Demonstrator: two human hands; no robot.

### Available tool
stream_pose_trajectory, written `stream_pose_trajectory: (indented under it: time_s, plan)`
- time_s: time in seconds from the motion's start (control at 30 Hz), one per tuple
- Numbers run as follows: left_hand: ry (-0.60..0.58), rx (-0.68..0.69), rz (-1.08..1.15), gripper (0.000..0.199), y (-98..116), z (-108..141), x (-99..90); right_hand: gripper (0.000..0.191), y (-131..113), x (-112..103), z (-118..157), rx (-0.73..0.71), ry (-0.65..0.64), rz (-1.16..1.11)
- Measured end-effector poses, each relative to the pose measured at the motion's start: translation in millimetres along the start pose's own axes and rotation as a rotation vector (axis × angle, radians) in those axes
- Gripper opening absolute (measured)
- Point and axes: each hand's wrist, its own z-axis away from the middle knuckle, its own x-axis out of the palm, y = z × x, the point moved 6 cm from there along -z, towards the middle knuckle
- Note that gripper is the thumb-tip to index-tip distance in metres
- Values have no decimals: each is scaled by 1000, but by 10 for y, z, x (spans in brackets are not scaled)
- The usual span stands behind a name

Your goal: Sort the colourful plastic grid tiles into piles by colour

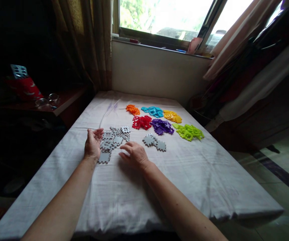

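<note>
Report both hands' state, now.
Left hand: open, at the left edge of the larger gray pile.
Right hand: open, loosely curved, nothing visible in it.

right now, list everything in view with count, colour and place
cloth: 1, whitish, centre
large pile: 1, notched grey pieces, centre left
small cluster: 1, grey, centre
orange pile, blue pile, yellow pile: 1 each, as named, back row
red pile, purple pile, lime pile: 1 each, as named, next row
window: 1, dark frame, back
curtain: 1, brownish, back left
round glassy items: 2, clear, side table
container: 1, red, left
hanging fabrics: several, pink, dark, right
floor: 1, pale, right
left hand, right hand: 1 each, bare, flanking large pile
</note>
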Motion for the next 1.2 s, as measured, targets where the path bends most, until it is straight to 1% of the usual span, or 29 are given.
stream_pose_trajectory:
  time_s: [0.07, 0.13, 0.17, 0.23, 0.3, 0.4, 0.47, 0.53, 0.6, 0.73, 0.83, 0.9, 0.97, 1.03, 1.1, 1.2]
  plan:
    - [-9, -9, 11, 56, -2, -10, -7, 30, -215, 110, -59, -103, -83, -5]
    - [-6, -22, 27, 56, -3, -17, -17, 37, -352, 195, -96, -156, -142, 17]
    - [-4, -29, 34, 56, -3, -19, -20, 36, -396, 228, -110, -165, -161, 34]
    - [-4, -41, 41, 56, 0, -21, -21, 28, -453, 273, -123, -175, -181, 61]
    - [-5, -54, 44, 56, 6, -25, -23, 19, -480, 282, -118, -182, -169, 65]
    - [14, -78, 61, 56, 13, -40, -44, 17, -469, 235, -74, -190, -117, 11]
    - [19, -90, 73, 56, 15, -54, -62, 16, -405, 162, -31, -169, -52, -68]
    - [6, -92, 76, 56, 18, -67, -73, 16, -274, 59, 19, -116, 32, -157]
    - [-12, -88, 69, 55, 20, -72, -76, 18, -57, -70, 79, -18, 120, -215]
    - [-43, -80, 49, 53, 20, -61, -62, 28, 608, -416, 295, 324, 318, -236]
    - [-42, -83, 42, 51, 22, -45, -47, 31, 1072, -647, 510, 531, 388, -192]
    - [-32, -89, 39, 50, 25, -36, -40, 30, 1313, -747, 653, 669, 410, -136]
    - [-25, -90, 37, 50, 34, -27, -36, 29, 1468, -791, 760, 762, 411, -82]
    - [-21, -91, 38, 49, 46, -18, -32, 29, 1552, -786, 821, 810, 394, -45]
    - [-14, -96, 44, 49, 57, -7, -29, 28, 1597, -756, 852, 840, 368, -19]
    - [-1, -109, 55, 48, 66, 8, -24, 27, 1617, -721, 866, 846, 343, 8]
